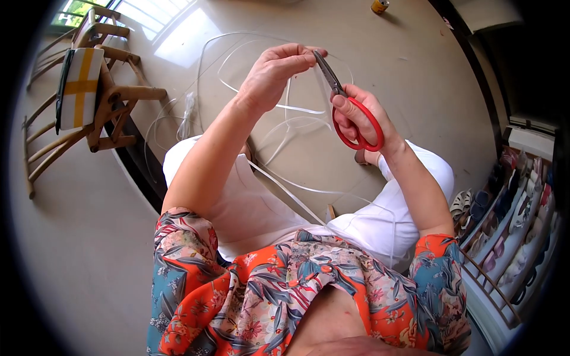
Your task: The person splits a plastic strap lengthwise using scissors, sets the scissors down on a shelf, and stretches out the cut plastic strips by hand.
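Red-handled scissors (375, 123) are in my right hand (355, 110), its fingers and thumb wrapped round the handle loops. The dark blades point up and to the left and look nearly closed. At their tips my left hand (276, 72) is closed in a pinch. A thin white plastic strap (300, 108) loops below the hands, and a pale strand of it seems to run up to the pinching fingers; the pinched bit itself is mostly hidden. More of this strap crosses my lap, over white trousers (380, 228), and curls on the floor.
A bamboo chair (127, 93) stands at the left, with a white box (80, 89) crossed by yellow tape on it. Clear plastic wrapping (187, 115) lies on the tiled floor. To the right is a shoe rack (504, 237); a small yellow can (379, 6) stands at the far side.
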`<action>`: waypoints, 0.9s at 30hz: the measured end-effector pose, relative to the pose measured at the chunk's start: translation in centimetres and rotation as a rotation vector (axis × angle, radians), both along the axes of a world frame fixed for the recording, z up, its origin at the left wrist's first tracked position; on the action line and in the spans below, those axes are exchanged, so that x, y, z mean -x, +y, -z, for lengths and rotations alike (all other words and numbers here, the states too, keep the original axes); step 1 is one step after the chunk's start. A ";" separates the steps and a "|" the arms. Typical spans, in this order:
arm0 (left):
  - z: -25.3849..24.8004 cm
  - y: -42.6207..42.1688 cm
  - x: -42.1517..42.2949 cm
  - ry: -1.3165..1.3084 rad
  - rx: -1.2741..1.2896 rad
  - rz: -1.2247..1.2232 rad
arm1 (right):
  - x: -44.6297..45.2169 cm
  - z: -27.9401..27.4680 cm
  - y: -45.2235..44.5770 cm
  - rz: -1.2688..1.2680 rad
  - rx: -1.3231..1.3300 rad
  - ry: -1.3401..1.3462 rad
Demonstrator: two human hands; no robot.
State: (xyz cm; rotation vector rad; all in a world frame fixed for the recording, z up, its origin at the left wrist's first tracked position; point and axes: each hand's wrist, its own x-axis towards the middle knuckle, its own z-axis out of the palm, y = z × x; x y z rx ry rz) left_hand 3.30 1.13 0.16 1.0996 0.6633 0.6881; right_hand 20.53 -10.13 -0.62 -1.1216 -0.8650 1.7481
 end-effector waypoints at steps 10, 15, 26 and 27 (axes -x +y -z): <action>1.7 1.8 -0.4 -0.201 0.214 0.141 | -2.7 -0.5 -0.2 -0.035 -0.034 0.033; -1.3 -0.6 0.9 -0.188 0.284 0.022 | -1.8 1.7 -1.7 0.069 0.120 -0.052; 2.1 4.7 -0.6 -0.063 0.653 0.031 | -5.3 8.9 -0.7 0.404 0.151 -0.670; 4.3 5.6 -1.0 -0.089 0.676 0.067 | -5.6 11.4 -1.0 0.475 0.227 -0.686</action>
